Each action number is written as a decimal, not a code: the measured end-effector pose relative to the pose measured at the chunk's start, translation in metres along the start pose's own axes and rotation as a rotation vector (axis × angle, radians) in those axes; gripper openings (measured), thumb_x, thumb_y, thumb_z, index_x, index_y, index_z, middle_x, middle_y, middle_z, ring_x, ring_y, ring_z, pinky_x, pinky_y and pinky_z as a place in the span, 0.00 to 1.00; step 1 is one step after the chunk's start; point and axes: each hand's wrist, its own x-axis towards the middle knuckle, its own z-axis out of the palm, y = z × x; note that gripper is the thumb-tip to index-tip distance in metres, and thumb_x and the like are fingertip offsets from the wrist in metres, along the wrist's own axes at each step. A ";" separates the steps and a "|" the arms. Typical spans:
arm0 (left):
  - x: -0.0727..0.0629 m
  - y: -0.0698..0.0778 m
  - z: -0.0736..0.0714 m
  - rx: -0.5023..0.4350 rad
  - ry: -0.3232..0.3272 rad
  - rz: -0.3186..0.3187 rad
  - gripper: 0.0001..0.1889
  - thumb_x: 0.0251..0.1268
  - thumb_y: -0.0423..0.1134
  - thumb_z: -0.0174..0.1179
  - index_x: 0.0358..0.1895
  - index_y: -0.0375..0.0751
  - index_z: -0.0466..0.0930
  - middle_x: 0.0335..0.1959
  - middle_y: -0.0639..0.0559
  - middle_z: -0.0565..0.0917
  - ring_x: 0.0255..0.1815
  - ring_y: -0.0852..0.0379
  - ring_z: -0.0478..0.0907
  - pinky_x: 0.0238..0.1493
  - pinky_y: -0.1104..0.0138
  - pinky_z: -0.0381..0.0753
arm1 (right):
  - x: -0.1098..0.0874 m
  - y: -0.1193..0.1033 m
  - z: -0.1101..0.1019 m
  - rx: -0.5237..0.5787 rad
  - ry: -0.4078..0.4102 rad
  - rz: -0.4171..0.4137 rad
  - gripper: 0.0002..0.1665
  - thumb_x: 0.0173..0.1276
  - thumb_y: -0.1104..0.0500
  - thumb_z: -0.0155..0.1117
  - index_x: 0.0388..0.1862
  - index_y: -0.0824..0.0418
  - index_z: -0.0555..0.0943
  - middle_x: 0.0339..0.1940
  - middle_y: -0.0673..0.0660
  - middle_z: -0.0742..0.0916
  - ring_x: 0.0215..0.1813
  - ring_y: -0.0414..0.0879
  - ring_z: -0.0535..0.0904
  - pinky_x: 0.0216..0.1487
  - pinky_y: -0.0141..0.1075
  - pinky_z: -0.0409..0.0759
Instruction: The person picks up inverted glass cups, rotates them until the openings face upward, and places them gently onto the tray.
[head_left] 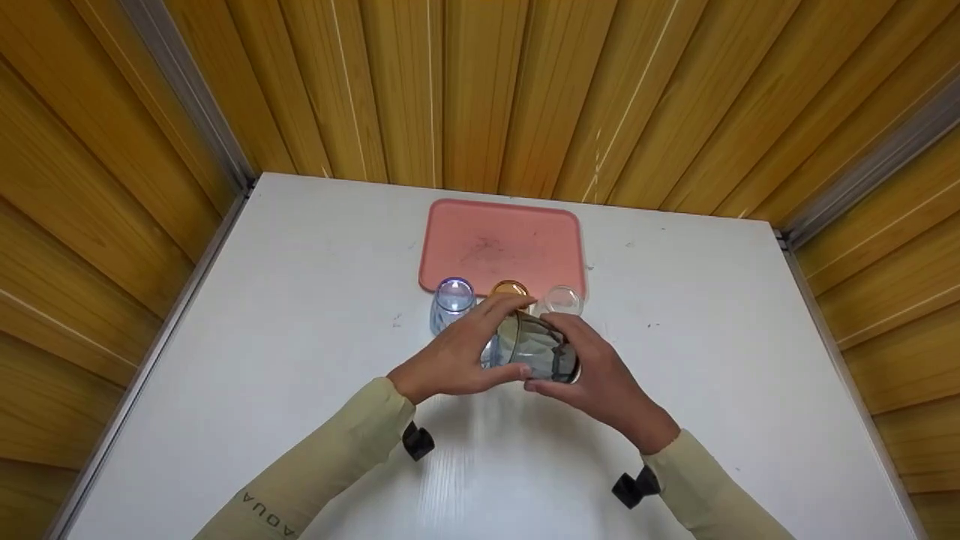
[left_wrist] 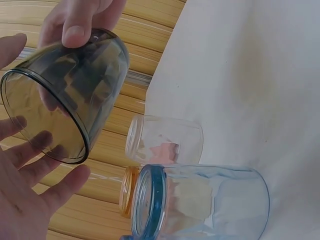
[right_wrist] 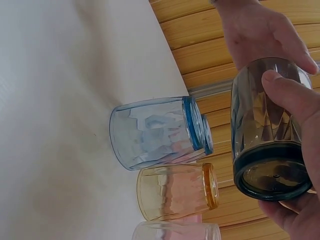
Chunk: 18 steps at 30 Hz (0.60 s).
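Note:
A smoky grey faceted glass point(head_left: 536, 346) is tilted on its side above the table. My right hand point(head_left: 600, 367) grips it near its thick base, thumb on the side, as the right wrist view shows. My left hand point(head_left: 461, 349) is around the open rim end with its fingers spread, some seen through the glass in the left wrist view; whether they press on it I cannot tell. Below stand a blue glass point(right_wrist: 150, 132), an amber glass point(right_wrist: 175, 192) and a clear glass point(left_wrist: 172, 137), bases up. A second blue glass point(right_wrist: 208, 135) shows partly behind the first.
A pink tray point(head_left: 502, 244) lies flat toward the back of the white table point(head_left: 322, 300), just beyond the standing glasses. Wood-patterned walls point(head_left: 480, 97) with metal corner posts enclose the table at the back and sides.

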 end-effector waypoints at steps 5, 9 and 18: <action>-0.001 0.000 -0.001 -0.029 0.010 0.008 0.37 0.59 0.63 0.59 0.71 0.71 0.53 0.66 0.66 0.66 0.63 0.64 0.67 0.65 0.57 0.75 | 0.000 -0.002 -0.001 0.007 0.002 0.015 0.51 0.50 0.39 0.75 0.71 0.51 0.65 0.66 0.44 0.73 0.63 0.37 0.71 0.63 0.42 0.77; -0.001 0.000 -0.001 -0.018 0.019 0.019 0.36 0.59 0.64 0.58 0.70 0.69 0.55 0.66 0.65 0.66 0.62 0.63 0.68 0.63 0.58 0.76 | 0.000 -0.003 -0.001 0.017 -0.003 0.016 0.52 0.50 0.39 0.75 0.71 0.49 0.64 0.67 0.44 0.72 0.64 0.37 0.70 0.64 0.42 0.77; 0.002 0.000 -0.004 0.006 0.020 0.038 0.36 0.59 0.64 0.59 0.70 0.61 0.59 0.65 0.63 0.68 0.61 0.59 0.70 0.61 0.59 0.78 | 0.001 -0.003 -0.002 0.038 -0.031 0.038 0.53 0.49 0.38 0.74 0.72 0.48 0.62 0.67 0.43 0.72 0.65 0.37 0.70 0.64 0.42 0.76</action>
